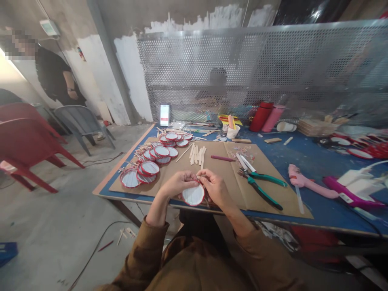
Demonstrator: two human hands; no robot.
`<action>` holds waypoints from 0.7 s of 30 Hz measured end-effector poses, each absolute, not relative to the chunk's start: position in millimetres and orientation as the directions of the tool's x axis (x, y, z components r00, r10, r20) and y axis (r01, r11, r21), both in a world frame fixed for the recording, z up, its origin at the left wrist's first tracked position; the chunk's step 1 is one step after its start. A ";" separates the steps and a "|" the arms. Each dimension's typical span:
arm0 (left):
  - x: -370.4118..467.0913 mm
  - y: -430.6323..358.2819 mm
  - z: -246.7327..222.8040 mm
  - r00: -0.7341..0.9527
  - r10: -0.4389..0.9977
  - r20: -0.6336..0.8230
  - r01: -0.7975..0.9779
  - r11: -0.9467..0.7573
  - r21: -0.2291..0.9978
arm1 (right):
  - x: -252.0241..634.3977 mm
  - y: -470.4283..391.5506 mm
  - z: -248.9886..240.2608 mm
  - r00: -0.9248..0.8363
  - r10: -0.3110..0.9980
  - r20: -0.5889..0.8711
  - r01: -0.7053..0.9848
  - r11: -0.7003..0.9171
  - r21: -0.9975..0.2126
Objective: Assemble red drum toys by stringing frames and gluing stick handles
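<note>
A round white disc with a red rim (193, 194) is held at the cardboard's front edge. My left hand (179, 182) pinches its top edge from the left. From the right, my right hand (214, 186) closes its fingertips on the same top edge, touching the left fingertips. Whatever small part lies between the fingertips is hidden. Several similar red-rimmed discs (150, 168) lie piled on the left of the brown cardboard (172, 178). Flat wooden sticks (197, 155) rest just beyond my hands, near a dark red pen (222, 158).
Green-handled pliers (263, 194) lie right of my hands, with a pink glue gun (312, 185) and a purple power strip (345, 195) farther right. Bottles (261, 116) and a cup of sticks (233, 131) stand behind. A person (57, 74) stands at the far left.
</note>
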State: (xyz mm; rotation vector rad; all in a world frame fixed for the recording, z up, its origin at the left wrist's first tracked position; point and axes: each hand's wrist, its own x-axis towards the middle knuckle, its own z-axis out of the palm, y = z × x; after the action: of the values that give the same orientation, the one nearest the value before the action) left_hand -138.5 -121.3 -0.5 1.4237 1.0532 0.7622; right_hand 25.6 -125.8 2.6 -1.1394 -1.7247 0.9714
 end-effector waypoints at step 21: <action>-122.2 -127.9 -3.4 0.115 0.993 -0.039 0.140 0.022 0.990 | 42.1 -157.3 -22.6 -0.132 0.802 0.583 0.577 0.540 -0.612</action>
State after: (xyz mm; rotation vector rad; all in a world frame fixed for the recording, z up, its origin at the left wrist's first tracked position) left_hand -122.2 -127.9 -3.4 1.3403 1.2356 1.0307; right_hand 42.1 -157.3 -22.6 -1.1392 -1.8220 0.2946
